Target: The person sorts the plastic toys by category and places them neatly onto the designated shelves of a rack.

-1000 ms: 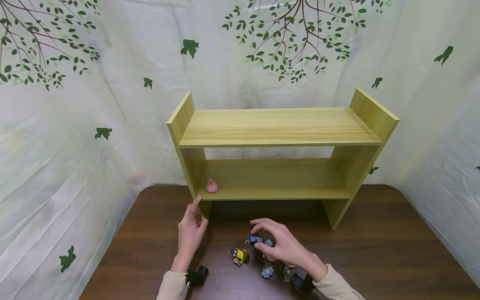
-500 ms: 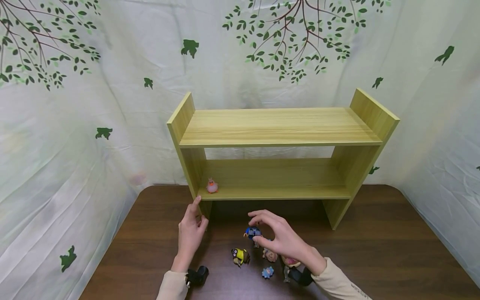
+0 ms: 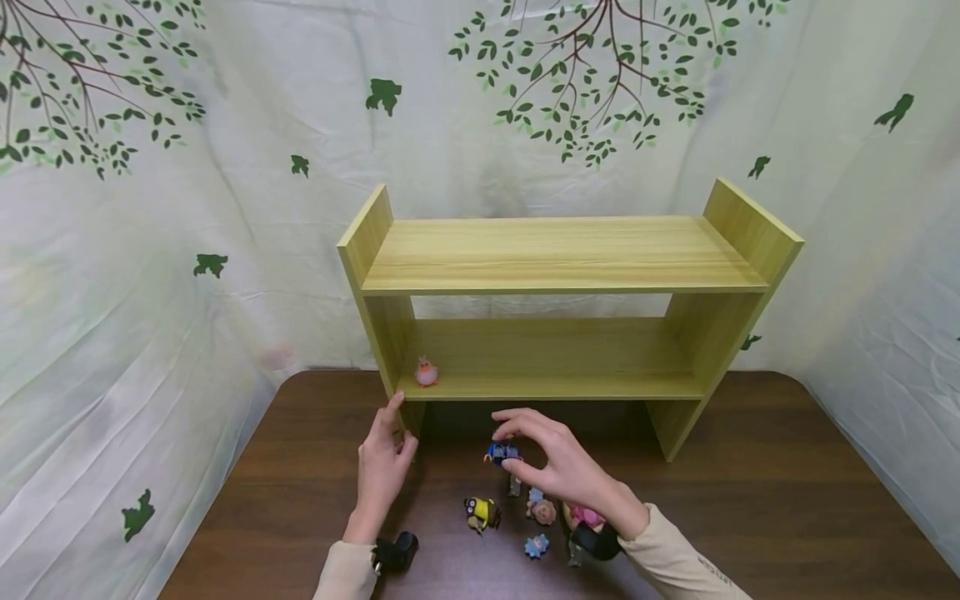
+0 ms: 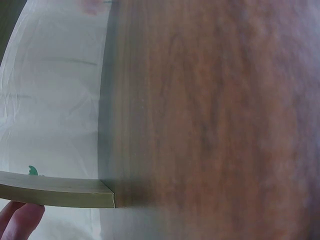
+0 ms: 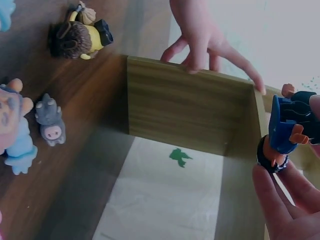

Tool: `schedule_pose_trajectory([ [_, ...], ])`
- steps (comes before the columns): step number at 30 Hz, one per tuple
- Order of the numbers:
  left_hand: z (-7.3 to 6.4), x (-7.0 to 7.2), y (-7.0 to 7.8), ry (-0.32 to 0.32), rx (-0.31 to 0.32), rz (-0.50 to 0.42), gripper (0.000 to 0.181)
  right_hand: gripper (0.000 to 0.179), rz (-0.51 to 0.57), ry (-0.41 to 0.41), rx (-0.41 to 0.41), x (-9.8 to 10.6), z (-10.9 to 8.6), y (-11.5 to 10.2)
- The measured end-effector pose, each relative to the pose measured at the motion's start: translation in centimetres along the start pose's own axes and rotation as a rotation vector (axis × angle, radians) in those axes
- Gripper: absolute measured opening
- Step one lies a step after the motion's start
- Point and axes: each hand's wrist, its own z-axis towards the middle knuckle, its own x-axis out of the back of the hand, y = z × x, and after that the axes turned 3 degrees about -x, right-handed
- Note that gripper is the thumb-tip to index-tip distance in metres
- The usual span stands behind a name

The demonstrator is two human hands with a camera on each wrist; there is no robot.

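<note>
My right hand pinches a small toy figurine in blue clothes between thumb and fingers, above the table in front of the shelf. Close up in the right wrist view, the figurine has a dark head pointing downward and orange-toned hands. My left hand holds the left side panel of the pale wooden shelf, its index finger reaching to the front corner of the middle board. From the left wrist, only fingertips against the panel show. A pink bird-like toy stands at the left end of that board.
Several figurines lie on the dark wood table: a yellow-and-black one, a grey one, a brownish-pink one, a small blue one. A pink one is partly hidden by the right wrist. A leaf-patterned curtain hangs behind.
My right hand has moved up and slightly left with the blue figurine, toward the shelf and away from the other toys, uncovering more of them. My left hand stays at the shelf.
</note>
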Motion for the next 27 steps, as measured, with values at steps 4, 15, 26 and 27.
schedule_pose_trajectory([
  [4, 0.0, 0.0, -0.1, 0.004, -0.003, -0.005, 0.079, 0.023, -0.009, -0.009, -0.025, 0.1, 0.4, 0.0],
  [15, 0.0, 0.0, -0.1, 0.003, -0.004, -0.021, 0.079, 0.022, -0.02, 0.01, -0.028, 0.7, 1.6, 0.1],
  [26, -0.1, 0.0, -0.2, -0.006, 0.004, -0.024, 0.079, 0.023, -0.011, 0.029, 0.003, 1.2, 2.8, 0.1],
  [27, -0.1, 0.0, -0.2, -0.006, 0.003, -0.022, 0.079, 0.023, -0.013, 0.029, 0.002, 1.3, 3.0, 0.1],
])
